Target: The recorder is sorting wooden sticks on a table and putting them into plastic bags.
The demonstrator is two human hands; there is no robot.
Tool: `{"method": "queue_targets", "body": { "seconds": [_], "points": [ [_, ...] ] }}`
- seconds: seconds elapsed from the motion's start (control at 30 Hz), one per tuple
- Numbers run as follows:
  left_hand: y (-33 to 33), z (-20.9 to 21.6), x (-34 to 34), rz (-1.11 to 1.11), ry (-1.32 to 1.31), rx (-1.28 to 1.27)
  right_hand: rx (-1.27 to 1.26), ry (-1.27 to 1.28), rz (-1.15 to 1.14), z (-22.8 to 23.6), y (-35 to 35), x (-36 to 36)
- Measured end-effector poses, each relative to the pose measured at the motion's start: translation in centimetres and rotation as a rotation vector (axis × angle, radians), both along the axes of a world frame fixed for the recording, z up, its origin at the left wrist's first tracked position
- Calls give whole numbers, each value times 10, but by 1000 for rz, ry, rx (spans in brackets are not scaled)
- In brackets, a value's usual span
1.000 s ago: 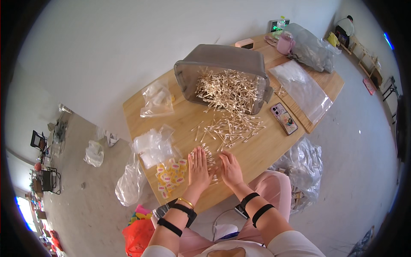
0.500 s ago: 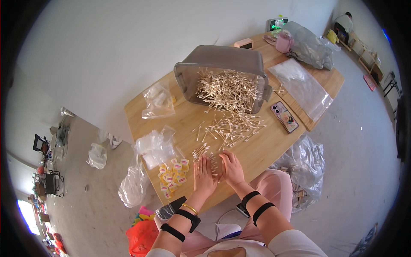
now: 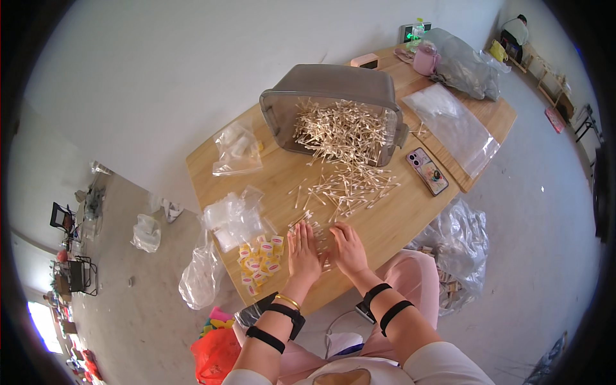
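Note:
A row of cotton swabs [image 3: 326,247] lies on the table between my hands. My left hand [image 3: 304,253] rests flat over the left end of these swabs, its fingers straight and side by side. On the other side, my right hand [image 3: 350,250] is closed with bent fingers at the swabs' right end; whatever its fingertips hold is hidden. Just beyond the hands, loose swabs [image 3: 350,189] spill from a grey plastic bin [image 3: 333,80] lying on its side, with many more swabs inside it. Small yellow-and-white labels [image 3: 262,260] are piled left of my left hand.
Clear bags [image 3: 234,218] lie on the wooden table's [image 3: 285,183] left side, with another bag [image 3: 237,151] behind. A phone [image 3: 426,171] and large plastic sheets [image 3: 452,128] lie right. A pink mug [image 3: 426,59] and grey bag [image 3: 462,64] stand far right. A person [image 3: 514,35] bends in the background.
My left hand has shifted slightly left and away from me. The gap between the two hands has widened, so more of the swabs between them shows.

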State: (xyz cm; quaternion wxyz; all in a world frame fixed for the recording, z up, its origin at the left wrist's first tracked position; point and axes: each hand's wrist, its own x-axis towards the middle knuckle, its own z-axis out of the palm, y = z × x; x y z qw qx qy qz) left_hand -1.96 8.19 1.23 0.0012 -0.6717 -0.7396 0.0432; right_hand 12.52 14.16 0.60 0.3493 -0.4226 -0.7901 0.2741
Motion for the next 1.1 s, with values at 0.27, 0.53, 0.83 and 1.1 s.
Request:
{"method": "queue_targets", "body": {
  "seconds": [0.27,0.53,0.83,1.1],
  "points": [
    [13,3,-10,63,-235,97,8,-41,-2,-8,3,3],
    [31,16,-26,23,-268,-8,25,-96,-11,0,-2,1],
    [6,2,-11,-29,-184,25,7,-48,-10,-3,2,0],
    [29,-5,-29,-45,-167,10,13,-56,-8,-1,0,-1]
  ]
}}
